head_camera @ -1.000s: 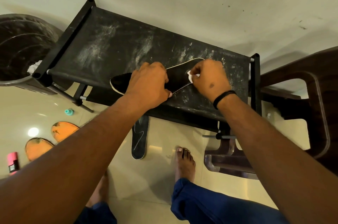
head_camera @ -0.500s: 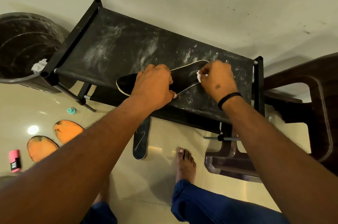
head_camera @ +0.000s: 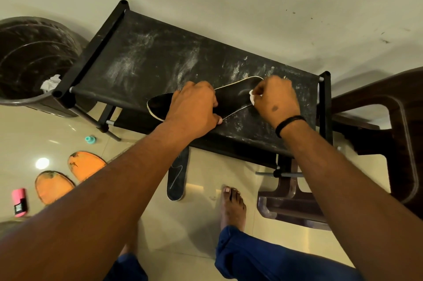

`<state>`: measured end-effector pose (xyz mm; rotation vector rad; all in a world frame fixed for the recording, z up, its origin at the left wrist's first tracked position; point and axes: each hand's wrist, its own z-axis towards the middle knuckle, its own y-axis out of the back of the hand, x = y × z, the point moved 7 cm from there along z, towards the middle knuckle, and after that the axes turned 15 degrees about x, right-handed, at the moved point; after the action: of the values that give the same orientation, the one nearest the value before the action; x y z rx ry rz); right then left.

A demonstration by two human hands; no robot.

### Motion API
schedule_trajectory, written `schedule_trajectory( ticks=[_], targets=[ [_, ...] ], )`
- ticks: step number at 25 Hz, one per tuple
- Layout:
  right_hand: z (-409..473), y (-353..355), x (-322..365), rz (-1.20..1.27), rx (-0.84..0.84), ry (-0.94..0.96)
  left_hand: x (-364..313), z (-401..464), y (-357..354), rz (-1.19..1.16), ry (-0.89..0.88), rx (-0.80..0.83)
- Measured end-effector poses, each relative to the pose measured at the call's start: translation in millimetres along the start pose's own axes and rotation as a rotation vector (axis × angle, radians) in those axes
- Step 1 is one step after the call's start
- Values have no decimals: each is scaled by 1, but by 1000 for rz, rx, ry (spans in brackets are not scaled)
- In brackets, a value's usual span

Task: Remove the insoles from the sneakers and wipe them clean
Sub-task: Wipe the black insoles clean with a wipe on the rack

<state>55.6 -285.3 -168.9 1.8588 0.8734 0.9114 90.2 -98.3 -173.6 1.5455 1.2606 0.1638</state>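
Observation:
A black insole with a white edge (head_camera: 231,99) lies flat on the dusty top of a black rack (head_camera: 146,63). My left hand (head_camera: 193,108) presses down on its middle, fingers curled over the far edge and thumb at the near edge. My right hand (head_camera: 275,99) pinches a small white wipe (head_camera: 251,97) against the insole's right end. A second black insole (head_camera: 176,177) lies on the floor under the rack's front edge. Two orange insoles (head_camera: 68,175) lie on the floor at the left.
A dark bin (head_camera: 25,56) with crumpled white paper (head_camera: 50,82) stands left of the rack. A dark brown chair (head_camera: 375,143) is at the right. A pink bottle (head_camera: 19,201) and a teal cap (head_camera: 90,139) lie on the tiles. My bare feet (head_camera: 232,206) are below.
My right hand has slid the wipe to the right along the insole, toward its far end. The left hand keeps holding the insole in place.

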Motion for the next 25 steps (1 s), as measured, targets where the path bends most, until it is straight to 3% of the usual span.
schedule_trajectory(
  ticks=[8,14,21,25],
  targets=[
    [-13,-33,59,-18,202,243,-1,1,0,52,2,-4],
    [-4,-2,11,64,13,16,-1,1,0,2,4,7],
    [-13,-33,69,-107,160,238,-2,0,1,57,-7,6],
    [-1,-6,30,-80,-33,88,0,1,0,1,3,18]
  ],
)
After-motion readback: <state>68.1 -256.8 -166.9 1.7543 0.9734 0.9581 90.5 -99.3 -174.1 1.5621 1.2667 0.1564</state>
